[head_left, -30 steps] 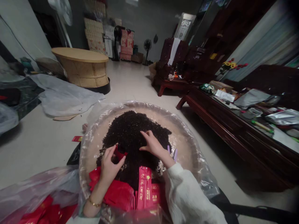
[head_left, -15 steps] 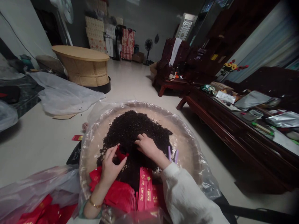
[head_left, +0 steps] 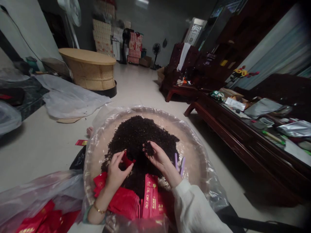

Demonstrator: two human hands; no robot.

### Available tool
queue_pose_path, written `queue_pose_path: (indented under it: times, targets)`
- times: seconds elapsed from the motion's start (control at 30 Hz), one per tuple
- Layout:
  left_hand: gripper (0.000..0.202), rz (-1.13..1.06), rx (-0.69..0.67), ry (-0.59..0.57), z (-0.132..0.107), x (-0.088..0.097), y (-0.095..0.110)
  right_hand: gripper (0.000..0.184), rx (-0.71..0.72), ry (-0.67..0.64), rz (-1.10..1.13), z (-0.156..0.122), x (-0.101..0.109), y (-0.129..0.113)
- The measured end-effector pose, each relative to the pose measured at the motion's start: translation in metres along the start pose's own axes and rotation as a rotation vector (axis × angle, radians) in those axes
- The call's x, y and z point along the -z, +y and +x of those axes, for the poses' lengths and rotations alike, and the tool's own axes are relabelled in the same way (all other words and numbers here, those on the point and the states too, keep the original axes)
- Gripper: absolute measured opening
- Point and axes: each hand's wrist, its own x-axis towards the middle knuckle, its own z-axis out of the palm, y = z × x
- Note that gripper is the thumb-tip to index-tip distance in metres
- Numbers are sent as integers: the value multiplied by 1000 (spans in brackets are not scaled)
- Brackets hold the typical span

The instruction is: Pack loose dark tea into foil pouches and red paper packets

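A big round woven tray (head_left: 194,152) lined with clear plastic holds a heap of dark loose tea leaves (head_left: 136,136). My left hand (head_left: 115,173) pinches a small red packet (head_left: 126,160) held open at the heap's near edge. My right hand (head_left: 159,157) is cupped, palm up, with a clump of tea leaves in its fingers, just right of the packet. More red packets (head_left: 136,200) lie stacked at the tray's near rim, between my wrists. Two small purple sticks (head_left: 179,161) stand in the leaves by my right wrist.
A clear bag of red packets (head_left: 36,210) lies at lower left. A long dark wooden table (head_left: 243,132) cluttered with bags runs along the right. Plastic sheeting (head_left: 70,100) and a round bamboo tub (head_left: 89,69) are on the floor at left. A bare foot (head_left: 89,131) shows past the tray.
My right hand dug into the heap, then lifted and turned palm up with a clump of leaves, drawing toward the packet. My left hand stayed put holding the packet.
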Motion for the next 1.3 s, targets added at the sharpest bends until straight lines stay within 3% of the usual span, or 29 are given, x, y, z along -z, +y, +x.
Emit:
queue_pose_path:
  times: [0.07,0.13,0.3,0.43,0.57,0.77,0.87,0.97,1.07,1.13,1.2,1.27,1.3]
  targets:
    - [49,-7,-3,0,0,0,-1,14,-103,-25,190,-4,-5,4]
    - [50,-13,0,-3,-1,-1,-1,22,-151,-30,289,-7,-11,6]
    - [49,-27,24,-16,-1,0,0,35,-73,-22,311,-16,-31,9]
    - [49,-34,29,-14,-1,0,2,40,79,-42,206,-23,-50,15]
    - [50,-31,46,-20,-1,0,3,49,219,-99,-36,-28,-66,24]
    - [51,-19,42,-33,-1,1,2,67,346,-141,-378,-26,-65,31]
    - [51,-5,43,-23,-1,1,1,53,426,-138,-600,-28,-55,26]
    - [55,2,54,-27,-1,1,0,32,537,-184,-1035,-34,-45,21]
    - [55,0,62,-36,-1,2,1,37,582,-264,-1322,-38,-38,22]
    - [55,-4,76,-63,-1,3,4,33,579,-266,-1389,-36,-36,25]
    - [56,-9,89,-93,0,3,7,18,583,-228,-1406,-31,-34,27]
    - [56,-12,99,-105,0,4,9,2,572,-187,-1365,-25,-32,26]
    - [56,-15,102,-104,0,4,9,4,562,-161,-1322,-22,-31,24]
